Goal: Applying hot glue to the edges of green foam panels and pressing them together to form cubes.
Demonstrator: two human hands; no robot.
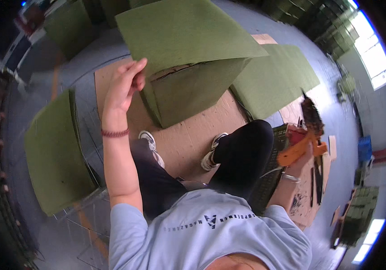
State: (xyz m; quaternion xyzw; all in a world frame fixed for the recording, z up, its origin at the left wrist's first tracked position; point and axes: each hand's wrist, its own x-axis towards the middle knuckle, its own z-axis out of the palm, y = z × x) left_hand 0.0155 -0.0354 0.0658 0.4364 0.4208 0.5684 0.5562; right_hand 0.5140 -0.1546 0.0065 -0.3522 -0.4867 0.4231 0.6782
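the person's right hand, at the right, is wrapped around the grip of an orange plastic gun-shaped tool, likely a glue gun, its dark, crusted nozzle pointing up and away. the left hand is raised with loosely curled fingers and grips nothing visible; it is at the near left edge of a large olive-green, felt-like box, and whether it touches cannot be told.

the box stands between and beyond the feet on a flat brown cardboard sheet. its upper panel overhangs the front, with a dark gap beneath. a flat olive-green panel lies to its right, and a bent olive-green panel stands at the far left. a thin white cable runs just below the tool.

if the nozzle is hot, a careless swing could bring it against the right knee in black trousers or the flat panel. the cable could snag on the leg and jerk the tool. a knock from the left hand could shift the overhanging panel and widen the gap.
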